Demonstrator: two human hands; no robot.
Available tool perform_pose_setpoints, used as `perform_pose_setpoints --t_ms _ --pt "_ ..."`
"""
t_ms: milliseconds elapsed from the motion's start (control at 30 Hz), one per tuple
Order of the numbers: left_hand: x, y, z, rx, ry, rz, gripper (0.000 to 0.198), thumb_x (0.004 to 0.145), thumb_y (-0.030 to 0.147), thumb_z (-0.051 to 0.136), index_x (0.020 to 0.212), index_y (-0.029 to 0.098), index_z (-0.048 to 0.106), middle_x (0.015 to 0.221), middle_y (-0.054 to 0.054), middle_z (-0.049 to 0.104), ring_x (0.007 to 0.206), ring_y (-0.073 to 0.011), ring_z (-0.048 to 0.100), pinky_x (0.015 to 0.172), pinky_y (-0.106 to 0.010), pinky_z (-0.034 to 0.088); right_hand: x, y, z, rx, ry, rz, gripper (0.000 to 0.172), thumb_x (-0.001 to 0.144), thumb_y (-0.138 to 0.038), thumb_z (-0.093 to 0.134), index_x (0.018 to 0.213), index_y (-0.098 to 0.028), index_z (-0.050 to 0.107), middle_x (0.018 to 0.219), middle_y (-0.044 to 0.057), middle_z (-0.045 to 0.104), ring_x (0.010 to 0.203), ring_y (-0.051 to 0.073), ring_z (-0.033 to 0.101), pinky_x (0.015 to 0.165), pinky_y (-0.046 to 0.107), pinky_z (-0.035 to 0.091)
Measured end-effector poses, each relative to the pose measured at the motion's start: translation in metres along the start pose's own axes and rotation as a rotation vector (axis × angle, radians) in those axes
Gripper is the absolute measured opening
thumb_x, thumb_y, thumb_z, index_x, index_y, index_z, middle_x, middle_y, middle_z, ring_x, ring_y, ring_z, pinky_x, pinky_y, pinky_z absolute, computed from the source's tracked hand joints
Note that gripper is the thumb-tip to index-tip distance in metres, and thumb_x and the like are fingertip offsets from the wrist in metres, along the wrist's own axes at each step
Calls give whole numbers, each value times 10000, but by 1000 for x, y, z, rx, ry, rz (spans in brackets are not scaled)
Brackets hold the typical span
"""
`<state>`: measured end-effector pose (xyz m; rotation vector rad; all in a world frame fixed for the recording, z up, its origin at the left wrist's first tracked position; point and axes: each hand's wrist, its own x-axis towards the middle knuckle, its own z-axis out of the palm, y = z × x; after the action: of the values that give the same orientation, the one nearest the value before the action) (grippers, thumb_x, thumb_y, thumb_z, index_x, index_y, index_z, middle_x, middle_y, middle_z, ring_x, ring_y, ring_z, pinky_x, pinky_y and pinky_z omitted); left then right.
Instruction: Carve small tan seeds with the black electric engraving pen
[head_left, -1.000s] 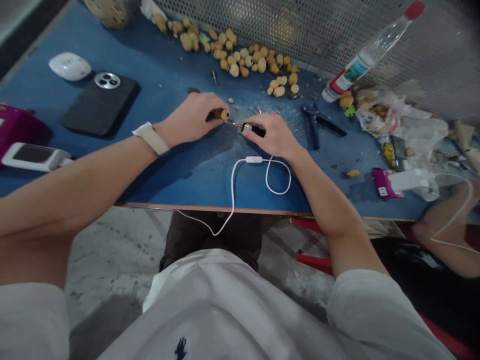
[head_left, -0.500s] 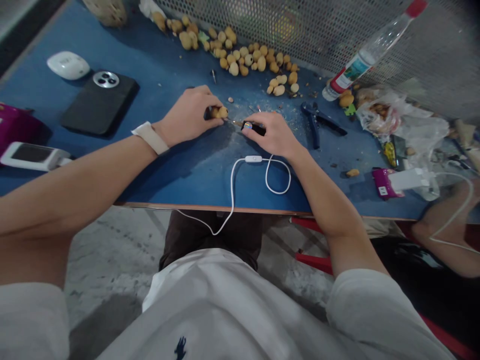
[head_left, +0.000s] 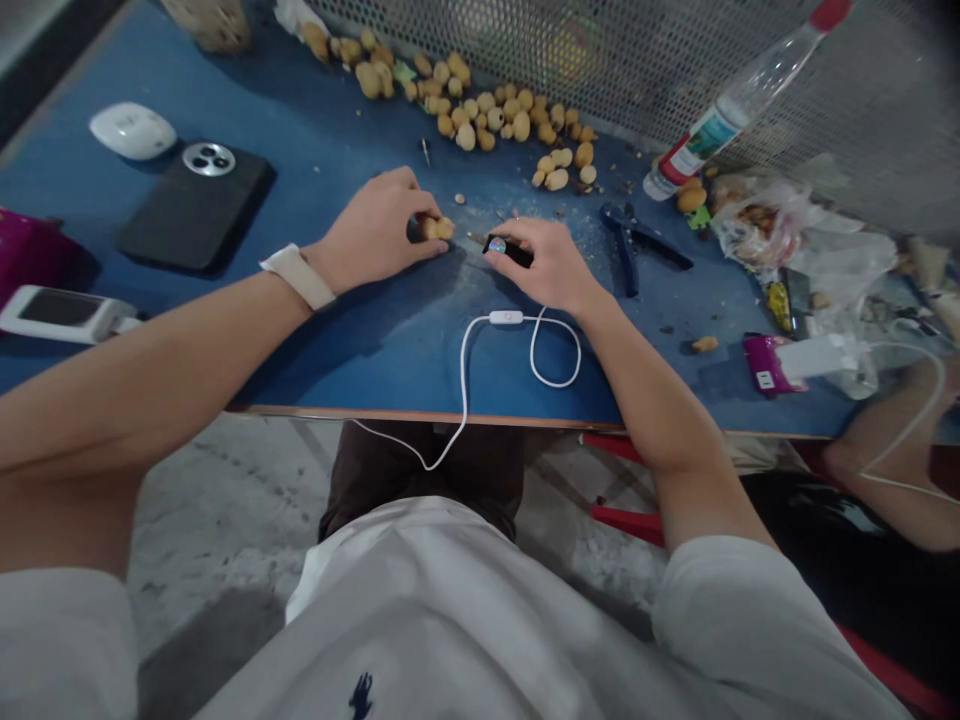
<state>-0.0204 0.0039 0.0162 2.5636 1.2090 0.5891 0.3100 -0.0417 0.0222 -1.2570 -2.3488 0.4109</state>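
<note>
My left hand [head_left: 379, 232] rests on the blue table [head_left: 337, 330] with its fingers pinched round a small tan nut [head_left: 436, 228]. My right hand [head_left: 550, 265] is closed on a small black corded tool [head_left: 507, 249] whose thin tip points left toward the nut, a small gap between them. A white cable [head_left: 480, 345] with an inline switch loops from under my right hand and hangs over the table's front edge. A pale wristband [head_left: 298, 276] is on my left wrist.
A pile of tan nuts [head_left: 495, 115] lies along the mesh back wall. Blue pliers [head_left: 628, 240], a clear bottle [head_left: 731, 105] and plastic bags [head_left: 795, 235] sit to the right. A black phone [head_left: 195, 205], a white case [head_left: 133, 130] and a white device [head_left: 64, 313] lie left. Another person's arm [head_left: 892, 460] is at the right.
The tool tip has drawn back a little from the nut, leaving a small gap. My left hand has shifted slightly left and back with the nut.
</note>
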Motion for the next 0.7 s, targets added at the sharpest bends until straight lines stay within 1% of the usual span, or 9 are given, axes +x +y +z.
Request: perform_pose_setpoints --t_ms 133,267,400,467,567,700 --pt "0 0 0 -25 -14 13 720 1200 907 569 1464 328 905 1409 -104 868 1317 -382 694 1315 -633 606 0 2 1 -7 -19 -4 663 1212 -917 629 1419 -346 897 1379 157 963 1399 508 855 1301 782 682" --pt "1 3 -2 -8 -17 -10 723 1176 893 565 1456 320 906 1445 -98 864 1296 -371 717 1304 -607 619 0 2 0 -24 -43 0 661 1228 -902 619 1449 -344 894 1396 165 954 1408 509 850 1290 766 686" --pt "1 8 -4 -11 -19 -17 707 1115 880 599 1411 320 915 1473 -125 855 1307 -392 739 1275 -608 631 -1 2 -2 -33 -64 3 659 1229 -893 625 1450 -337 901 1443 174 949 1412 507 854 1321 764 669" --pt "1 9 -3 -27 -25 -24 742 1098 893 581 1450 331 914 1428 -103 864 1312 -385 723 1296 -617 617 -1 2 -1 -33 -64 2 651 1226 -887 631 1447 -340 907 1454 175 948 1419 512 853 1339 781 660" --pt "1 7 -1 -54 -27 -40 839 1080 960 533 1543 364 898 1312 -57 881 1348 -387 682 1341 -646 568 0 2 0 -37 -50 6 661 1220 -906 620 1433 -353 912 1448 169 950 1411 513 855 1344 788 660" --pt "1 5 -1 -102 -30 -33 923 1046 1012 568 1647 380 869 1390 -61 895 1388 -419 663 1335 -683 530 0 0 0 -35 -45 8 704 1209 -946 601 1444 -357 907 1407 167 959 1385 502 860 1322 769 675"
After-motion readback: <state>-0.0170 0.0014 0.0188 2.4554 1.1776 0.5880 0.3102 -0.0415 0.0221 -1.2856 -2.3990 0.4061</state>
